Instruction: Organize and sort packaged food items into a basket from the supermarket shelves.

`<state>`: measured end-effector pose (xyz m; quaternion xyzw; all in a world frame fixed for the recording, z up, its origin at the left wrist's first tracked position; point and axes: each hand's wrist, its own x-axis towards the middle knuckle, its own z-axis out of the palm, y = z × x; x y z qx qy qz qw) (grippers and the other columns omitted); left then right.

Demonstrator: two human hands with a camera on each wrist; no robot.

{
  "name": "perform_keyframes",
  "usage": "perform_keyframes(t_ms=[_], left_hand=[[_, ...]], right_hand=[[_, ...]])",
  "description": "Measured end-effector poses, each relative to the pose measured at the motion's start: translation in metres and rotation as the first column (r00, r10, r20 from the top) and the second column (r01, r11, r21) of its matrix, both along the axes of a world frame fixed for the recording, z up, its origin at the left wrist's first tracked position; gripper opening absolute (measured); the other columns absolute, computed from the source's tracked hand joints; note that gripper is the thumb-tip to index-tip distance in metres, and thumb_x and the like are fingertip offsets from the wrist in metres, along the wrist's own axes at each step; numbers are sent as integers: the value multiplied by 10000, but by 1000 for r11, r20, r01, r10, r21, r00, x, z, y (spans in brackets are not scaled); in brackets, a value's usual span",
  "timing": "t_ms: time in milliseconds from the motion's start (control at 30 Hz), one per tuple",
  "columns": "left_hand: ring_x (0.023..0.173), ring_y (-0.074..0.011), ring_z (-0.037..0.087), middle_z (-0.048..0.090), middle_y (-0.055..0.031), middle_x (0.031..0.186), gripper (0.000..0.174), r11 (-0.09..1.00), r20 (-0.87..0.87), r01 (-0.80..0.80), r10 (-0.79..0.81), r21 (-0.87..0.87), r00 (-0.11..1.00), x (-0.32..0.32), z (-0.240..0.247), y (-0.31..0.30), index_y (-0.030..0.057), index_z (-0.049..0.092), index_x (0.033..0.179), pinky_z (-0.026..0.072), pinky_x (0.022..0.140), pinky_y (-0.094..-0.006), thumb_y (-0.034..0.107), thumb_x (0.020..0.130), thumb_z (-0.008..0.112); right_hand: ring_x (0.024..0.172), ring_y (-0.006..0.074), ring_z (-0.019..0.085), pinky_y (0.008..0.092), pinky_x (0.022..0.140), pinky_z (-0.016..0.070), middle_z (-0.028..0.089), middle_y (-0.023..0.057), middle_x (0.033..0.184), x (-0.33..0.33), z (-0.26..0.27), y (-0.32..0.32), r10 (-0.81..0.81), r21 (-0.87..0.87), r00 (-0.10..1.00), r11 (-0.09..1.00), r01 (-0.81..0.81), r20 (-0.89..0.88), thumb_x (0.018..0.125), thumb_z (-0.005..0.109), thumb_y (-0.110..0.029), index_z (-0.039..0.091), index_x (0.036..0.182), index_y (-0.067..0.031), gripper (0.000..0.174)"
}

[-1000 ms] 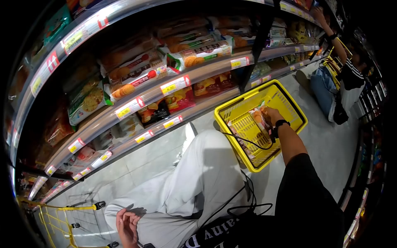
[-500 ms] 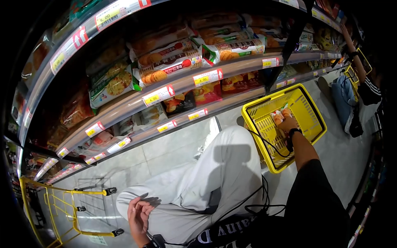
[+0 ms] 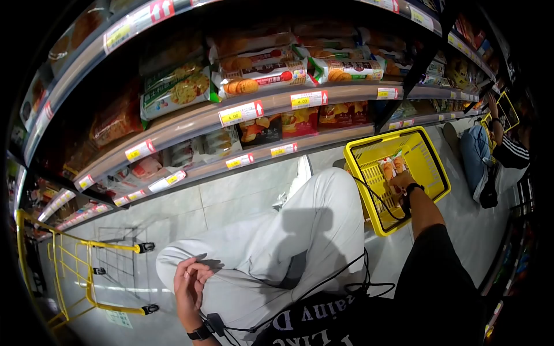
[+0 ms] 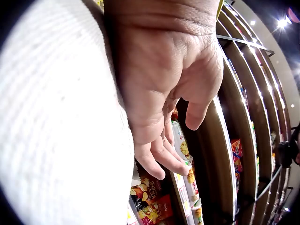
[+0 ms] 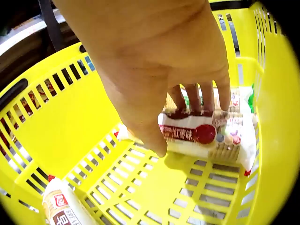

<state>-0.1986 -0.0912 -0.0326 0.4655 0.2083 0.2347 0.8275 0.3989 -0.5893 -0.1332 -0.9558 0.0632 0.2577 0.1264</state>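
Inside the yellow basket (image 3: 434, 190), my right hand (image 3: 399, 182) is on a white biscuit pack (image 3: 389, 167). The right wrist view shows that hand (image 5: 159, 70) from above, its thumb at the near side of the pack (image 5: 206, 136) with the red fruit print and its fingers over the far side. Another pack with a green end lies just behind it. A separate pack (image 5: 65, 206) lies at the basket's lower left. My left hand (image 3: 191, 282) rests by the grey-trousered knee, fingers loosely bent and holding nothing; the left wrist view shows it (image 4: 164, 84) empty.
Shelves of packaged biscuits (image 3: 262, 81) curve along the front and left. A yellow wire cart (image 3: 86, 277) stands at the lower left. At the right edge another person (image 3: 482, 155) is close to the shelving. A black cable (image 3: 369, 196) hangs into the basket.
The head view has shifted, so shelves and basket sit differently in frame. My right hand stays at the pack inside the basket, and my left hand remains near the knee.
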Motion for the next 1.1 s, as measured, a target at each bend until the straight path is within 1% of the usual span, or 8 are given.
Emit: perform_keyframes(t_ms=[133,200,333,533,833,967,1000,1100], left_hand=[[988,-303,680,647,-232,1118,488,1000,-11,-12,12,-5,1000,-3,-1,-2,-59,460,1353,551,967,-411,295,1034,565],[988,-303,680,646,-231,1119,483,1000,-14,-12,12,5,1000,0,-1,-1,-58,461,1352,552,967,-412,292,1036,563],[991,-304,681,641,-232,1125,467,1000,-22,-29,29,-11,999,3,1,-2,-58,458,1351,555,964,-422,280,1042,551],[970,-255,677,635,-175,1083,482,999,-70,-18,20,34,997,7,8,-3,-19,481,1349,574,929,-405,352,1048,547],[995,-296,680,654,-226,1117,452,1000,-10,-13,13,25,1000,1,2,-5,-51,474,1338,543,959,-405,285,1044,545],[956,-237,670,668,-169,1066,435,998,-66,-4,8,60,998,0,5,-7,-13,503,1315,550,909,-354,328,1048,546],[956,-237,670,668,-169,1066,435,998,-50,-17,20,60,999,1,6,-7,-13,503,1315,550,909,-354,328,1048,546],[957,-233,670,674,-171,1061,419,997,-33,-40,42,61,999,0,8,-10,-16,509,1298,542,916,-358,312,1041,555]], right_hand=[[635,233,596,442,619,514,636,113,749,6,-37,0,-5,-83,1000,997,7,22,814,847,-321,622,969,12,431],[896,301,681,471,785,569,679,198,934,6,-34,1,36,-215,999,976,-28,34,783,858,-370,591,1174,1,601],[1022,361,682,487,873,576,682,264,1073,-8,-19,8,100,-339,974,941,-27,201,772,847,-396,512,1325,12,764],[994,392,687,493,867,572,677,284,1168,-24,24,32,-7,-216,999,976,18,50,824,771,-333,136,1588,32,1058],[1236,416,581,458,984,529,649,281,1260,-37,57,54,102,-436,980,900,-17,173,843,734,-318,48,1603,33,1082],[1046,349,697,396,897,553,711,249,1118,-26,73,51,70,-309,992,951,-34,108,755,748,-433,67,1568,120,1196],[875,316,732,391,799,563,737,229,983,-15,69,45,68,-279,992,960,-34,111,704,764,-470,60,1544,164,1266],[653,255,691,379,587,538,702,138,825,-12,90,55,-42,18,991,999,40,125,730,734,-360,204,1407,209,1031]])
